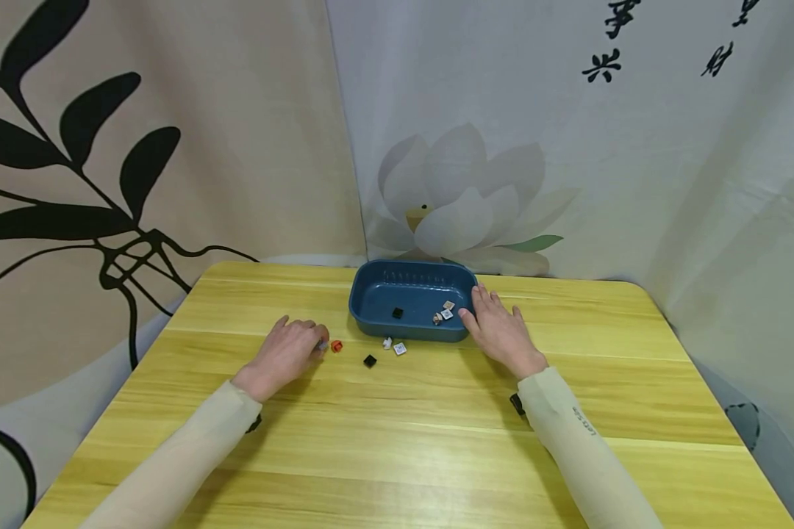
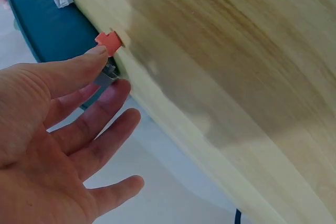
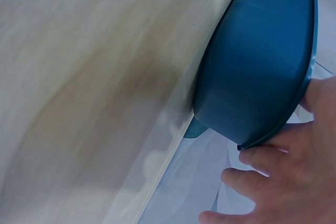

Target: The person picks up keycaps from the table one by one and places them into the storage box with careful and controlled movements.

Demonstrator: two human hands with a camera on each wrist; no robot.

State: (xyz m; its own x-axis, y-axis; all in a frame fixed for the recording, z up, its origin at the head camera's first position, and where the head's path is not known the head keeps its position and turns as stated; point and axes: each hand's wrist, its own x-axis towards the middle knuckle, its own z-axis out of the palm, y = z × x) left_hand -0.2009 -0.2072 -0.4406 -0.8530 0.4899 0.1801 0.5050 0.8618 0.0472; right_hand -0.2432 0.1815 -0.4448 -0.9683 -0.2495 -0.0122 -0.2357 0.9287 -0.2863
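In the left wrist view, my left hand (image 2: 68,124) pinches a small grey plastic piece (image 2: 106,76) between thumb and fingers, low over the table. Just beside it lies a small red-orange piece (image 1: 337,346). Farther right on the wood are a black square piece (image 1: 370,361), a white piece (image 1: 387,343) and a white square piece (image 1: 400,349). The blue tray (image 1: 410,330) stands behind them. My right hand (image 1: 499,330) grips its right end, thumb over the rim and fingers along the outside.
Inside the tray lie a black piece (image 1: 397,313) and several small pale pieces (image 1: 447,314) toward the right. The wooden table (image 1: 384,455) ends close behind the tray, where a printed cloth (image 1: 271,147) hangs.
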